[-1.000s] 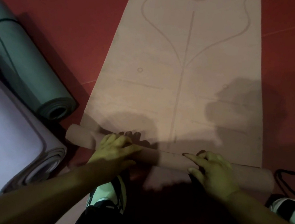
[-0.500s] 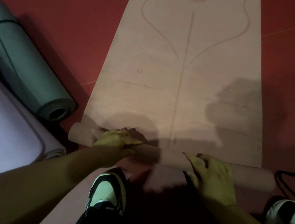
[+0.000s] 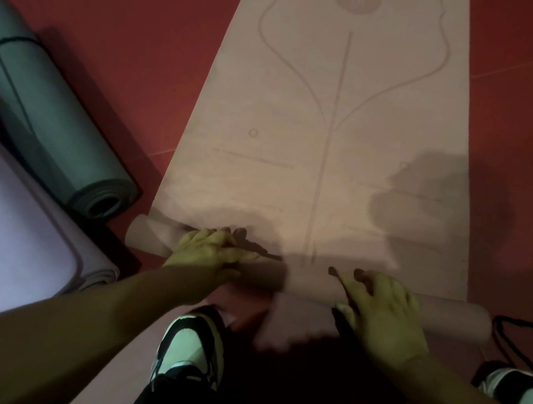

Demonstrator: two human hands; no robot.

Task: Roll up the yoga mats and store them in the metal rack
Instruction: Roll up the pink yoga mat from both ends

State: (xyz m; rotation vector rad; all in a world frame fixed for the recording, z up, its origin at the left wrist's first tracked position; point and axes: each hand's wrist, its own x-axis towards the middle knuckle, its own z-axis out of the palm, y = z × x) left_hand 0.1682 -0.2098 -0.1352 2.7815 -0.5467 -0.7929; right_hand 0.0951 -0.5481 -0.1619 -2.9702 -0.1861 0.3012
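- We're crouching at the near end of the pink mat (image 3: 332, 143). It's lying flat on the floor (image 3: 113, 15) and running away from us. Only a thin roll (image 3: 302, 281) is sitting at our end, so most of the rolling is waiting to be done.
- We're curling our left hand (image 3: 208, 251) over the roll near its left end, fingers wrapping over the top. Our right hand (image 3: 382, 313) is lying flatter on it, fingers spreading and pressing rather than gripping.
- That mismatch is looking risky to us. Squeezing one side while just pushing the other could be sending the roll crooked. It's sitting at a slant, with both ends poking past the mat's edges, so we're guessing it's going to cone out.
- The roll is looking thin and a bit loose, so easing off with either hand is probably letting it spring open.
- The left end is sitting near the green mat (image 3: 49, 128), which is lying rolled up beside the lilac mat (image 3: 4, 220). Drifting left is risking a bump.
- A black cord (image 3: 511, 332) is lying just beside the right end and could be getting wound in.
- Our shoe (image 3: 190, 350) is standing close behind the roll, so we're not having much room to shuffle.
- The rack isn't showing anywhere, so we're not judging the carry.
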